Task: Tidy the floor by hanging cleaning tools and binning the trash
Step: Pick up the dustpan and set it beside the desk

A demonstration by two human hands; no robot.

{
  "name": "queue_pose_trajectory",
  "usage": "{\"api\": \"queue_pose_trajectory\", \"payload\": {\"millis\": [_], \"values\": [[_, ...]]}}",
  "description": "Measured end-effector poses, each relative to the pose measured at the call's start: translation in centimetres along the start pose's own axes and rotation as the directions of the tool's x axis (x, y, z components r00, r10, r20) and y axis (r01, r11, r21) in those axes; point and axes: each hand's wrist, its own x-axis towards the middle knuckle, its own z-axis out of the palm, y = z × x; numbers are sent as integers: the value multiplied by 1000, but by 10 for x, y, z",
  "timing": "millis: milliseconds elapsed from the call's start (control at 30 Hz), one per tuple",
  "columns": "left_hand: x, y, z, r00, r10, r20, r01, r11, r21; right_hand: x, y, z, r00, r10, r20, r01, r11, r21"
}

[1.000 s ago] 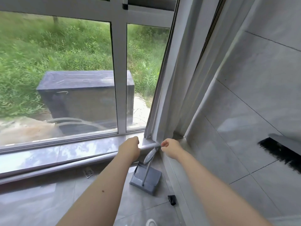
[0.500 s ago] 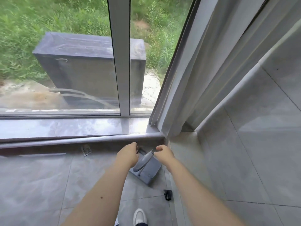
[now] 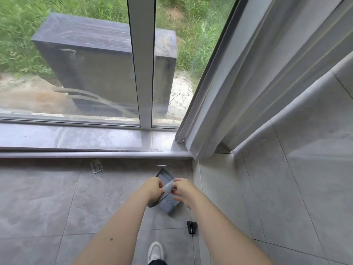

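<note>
Left hand [image 3: 154,188] is curled around the handle [image 3: 165,190] of a grey dustpan [image 3: 168,201], which is stood on the floor [image 3: 57,203] just below the window sill [image 3: 95,153], and the same handle is pinched from the other side by the right hand [image 3: 183,190]. Left of the dustpan a small wrapper [image 3: 97,166] is seen lying on the floor, and to its right a small black object [image 3: 192,226] by the wall.

Both hands, left hand [image 3: 154,188] and right hand [image 3: 183,189], grip the grey dustpan's [image 3: 165,201] handle (pan on the floor [image 3: 47,203]) near the windowsill [image 3: 86,138].
</note>
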Motion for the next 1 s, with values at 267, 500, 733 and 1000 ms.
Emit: {"api": "queue_pose_trajectory", "payload": {"millis": [267,500,733,1000], "values": [[-14,-18,-13,1000,15,-20,-15,1000,24,-16,-13,23,999,24,-44,-23,1000,16],[-54,-60,-41,996,-20,-82,11,994,-108,-48,-20,75,997,-80,-3,79,990,-117],[-119,-130,-72,978,-85,-188,15,938,-345,-87,-16,151,974,-199,111,219,950,-222],[-210,-233,-103,937,-174,-302,-26,829,-559,-139,1,271,924,-310,224,373,858,-352]]}}
